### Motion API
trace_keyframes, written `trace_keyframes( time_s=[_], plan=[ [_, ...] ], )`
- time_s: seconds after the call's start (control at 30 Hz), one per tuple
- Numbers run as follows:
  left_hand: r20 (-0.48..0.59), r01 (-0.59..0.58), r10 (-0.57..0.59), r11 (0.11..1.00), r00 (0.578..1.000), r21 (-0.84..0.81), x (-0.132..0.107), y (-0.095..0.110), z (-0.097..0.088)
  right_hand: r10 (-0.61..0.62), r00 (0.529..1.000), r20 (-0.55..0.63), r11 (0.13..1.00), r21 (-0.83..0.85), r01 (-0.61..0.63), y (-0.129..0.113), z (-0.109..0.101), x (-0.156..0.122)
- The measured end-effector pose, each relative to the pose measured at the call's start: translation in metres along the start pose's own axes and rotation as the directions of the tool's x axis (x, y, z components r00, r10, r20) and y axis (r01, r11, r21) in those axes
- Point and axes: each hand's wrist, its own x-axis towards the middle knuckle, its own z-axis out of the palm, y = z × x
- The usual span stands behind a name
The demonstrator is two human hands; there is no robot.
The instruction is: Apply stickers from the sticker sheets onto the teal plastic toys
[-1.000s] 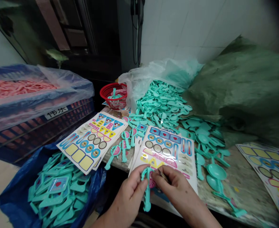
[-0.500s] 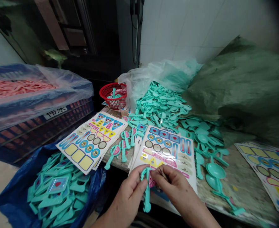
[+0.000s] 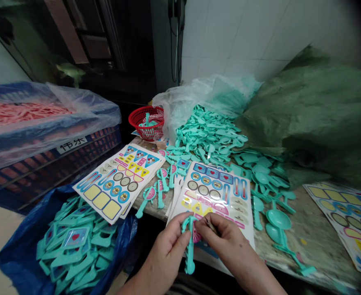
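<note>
Gripping a teal plastic toy pc [image 3: 190, 250] upright, the left hand [image 3: 165, 250] is curled round its stem, fingers closed, thumb on the front. The right hand [image 3: 226, 241] is pinching slim metal tweezers [image 3: 210, 226] btwn thumb & fingers, tips near a pink round sticker [image 3: 196, 235] on the pc's head; exact contact is hidden by the fingers. Both hands are working just above a printed sticker sheet [image 3: 213, 196] lying on the bench [image 3: 309, 233], w/ the pc held over its lower edge.

Progress so far: a few teal pcs w/ pink discs [image 3: 160, 190] are lying btwn this sheet & a second sticker sheet [image 3: 119, 184]. A blue plastic bag [image 3: 128, 233] at left is holding many teal tags [image 3: 76, 256], some showing heart stickers [image 3: 75, 237]. Left to do, as far as visible: a big heap of bare teal pcs [image 3: 208, 135] is sitting further back, w/ teal spoons [image 3: 278, 219] lying at right.

Around that, a red basket [image 3: 146, 123], a green woven sack [image 3: 321, 110] & a blue crate [image 3: 45, 176] are framing the bench.
</note>
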Motion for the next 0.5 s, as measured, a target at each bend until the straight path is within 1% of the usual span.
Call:
trace_keyframes(
  time_s=[0.2,0.33,0.5],
  plan=[
    [0.002,-0.018,0.018,0.999,1.0,0.043,-0.0005,-0.0004,-0.0001,-0.022,1.0,-0.01,0.999,-0.048,0.021,0.0029,0.0015,0.0001],
    [0.003,-0.013,0.013,0.999,1.0,0.031,-0.0008,0.0005,0.0006,-0.009,1.0,-0.007,0.998,-0.066,0.009,0.001,0.0014,-0.0004],
    [0.015,-0.007,0.007,1.0,1.0,0.027,-0.0005,0.0014,0.0001,-0.053,0.998,-0.036,0.992,-0.117,0.049,0.0036,0.0018,0.0002]
  ],
)
